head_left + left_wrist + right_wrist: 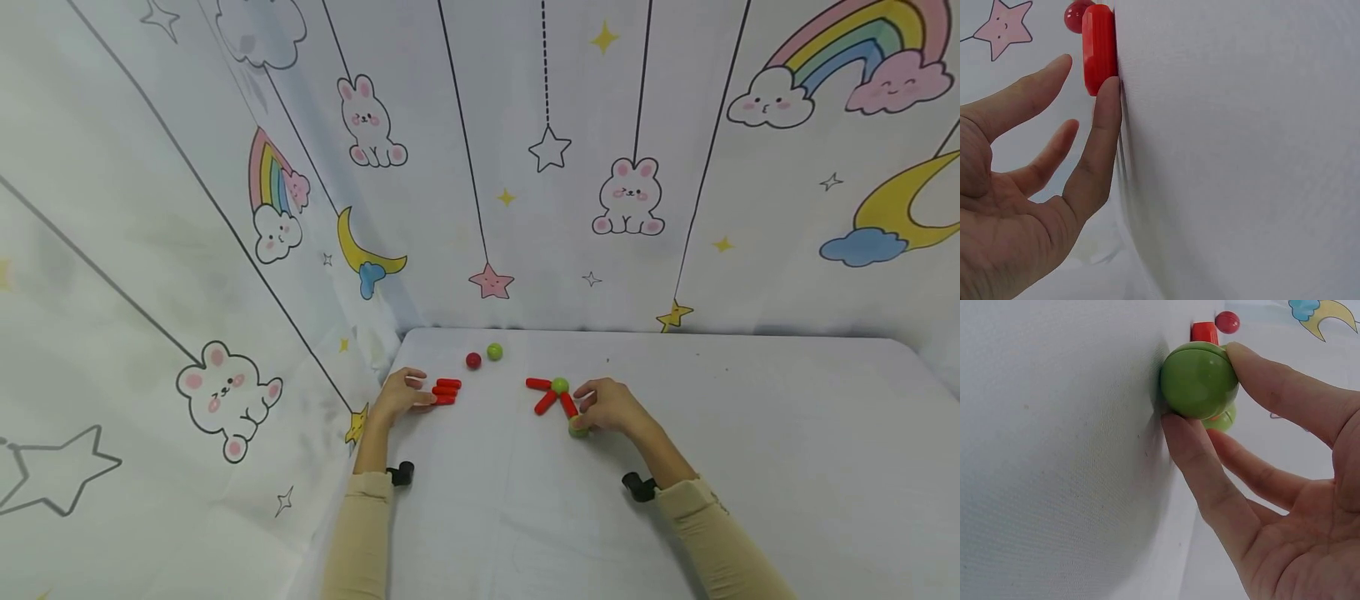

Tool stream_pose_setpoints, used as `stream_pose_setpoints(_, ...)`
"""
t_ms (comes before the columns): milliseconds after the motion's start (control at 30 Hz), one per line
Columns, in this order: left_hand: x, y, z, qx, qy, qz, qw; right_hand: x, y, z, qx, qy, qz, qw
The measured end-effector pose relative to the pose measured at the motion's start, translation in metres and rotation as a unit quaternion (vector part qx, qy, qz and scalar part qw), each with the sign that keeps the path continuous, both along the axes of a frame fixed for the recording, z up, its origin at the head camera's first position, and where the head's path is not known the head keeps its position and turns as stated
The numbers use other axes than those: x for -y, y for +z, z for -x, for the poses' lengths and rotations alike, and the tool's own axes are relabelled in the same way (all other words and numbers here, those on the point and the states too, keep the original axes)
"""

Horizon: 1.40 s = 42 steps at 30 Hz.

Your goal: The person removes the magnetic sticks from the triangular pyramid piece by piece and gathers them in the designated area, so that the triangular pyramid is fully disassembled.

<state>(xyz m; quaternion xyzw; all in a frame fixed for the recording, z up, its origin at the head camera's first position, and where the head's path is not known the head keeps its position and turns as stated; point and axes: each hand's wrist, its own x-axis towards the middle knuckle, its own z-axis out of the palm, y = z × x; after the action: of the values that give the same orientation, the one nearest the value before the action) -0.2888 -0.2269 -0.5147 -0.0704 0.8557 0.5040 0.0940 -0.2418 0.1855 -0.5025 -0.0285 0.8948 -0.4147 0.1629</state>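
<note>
My right hand point(611, 407) pinches a green ball point(1197, 384) between thumb and index finger, low against the white table. That ball is at the near end of a red rod point(568, 406), whose far end meets another green ball point(560, 386). Two more red rods, one to the left point(538, 384) and one slanting toward the front point(545, 403), also reach this far ball. On the left, my left hand point(400, 393) has its thumb and fingers spread, one fingertip touching the end of a red rod point(1099, 50). Several red rods point(446, 392) lie side by side there.
A loose red ball point(473, 361) and a green ball point(494, 352) sit behind the grouped rods. The white table point(787, 458) stretches off to the right. A printed white curtain point(450, 208) rises behind the table and along its left side.
</note>
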Motion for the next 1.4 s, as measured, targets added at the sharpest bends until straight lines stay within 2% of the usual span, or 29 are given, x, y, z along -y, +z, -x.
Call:
stream_pose_setpoints(267,-0.013,0.009,-0.007,-0.029,0.018,-0.011,0.9994,-0.001,0.003,-0.001,-0.002,0.005,-0.009,1.000)
stream_pose_setpoints(433,-0.026,0.010,-0.007,-0.068,0.018,-0.017,0.9974,-0.003,0.002,-0.002,-0.002,0.014,-0.005,1.000)
stream_pose_setpoints(533,-0.035,0.010,-0.007,-0.084,0.006,-0.032,0.9960,-0.002,0.001,-0.003,0.007,0.012,0.015,1.000)
stream_pose_setpoints(767,-0.060,0.004,-0.008,-0.085,-0.022,-0.101,0.9910,0.000,0.000,-0.006,0.028,0.006,0.046,0.999)
stream_pose_setpoints(933,-0.082,0.002,-0.008,-0.073,-0.065,-0.102,0.9900,0.000,0.002,-0.006,0.032,0.001,0.048,0.998)
stream_pose_setpoints(1100,-0.104,0.007,-0.011,-0.066,-0.098,-0.097,0.9882,0.001,0.001,-0.005,0.043,-0.003,0.057,0.997)
stream_pose_setpoints(1167,-0.111,0.009,-0.012,-0.062,-0.106,-0.090,0.9884,0.001,0.001,-0.004,0.032,-0.007,0.043,0.999)
stream_pose_setpoints(1267,-0.121,0.007,-0.013,-0.055,-0.118,-0.089,0.9875,0.001,0.000,-0.002,-0.008,-0.017,0.008,1.000)
stream_pose_setpoints(1400,-0.135,0.003,-0.012,-0.040,-0.144,-0.119,0.9816,0.000,-0.002,0.000,-0.058,-0.035,-0.019,0.998)
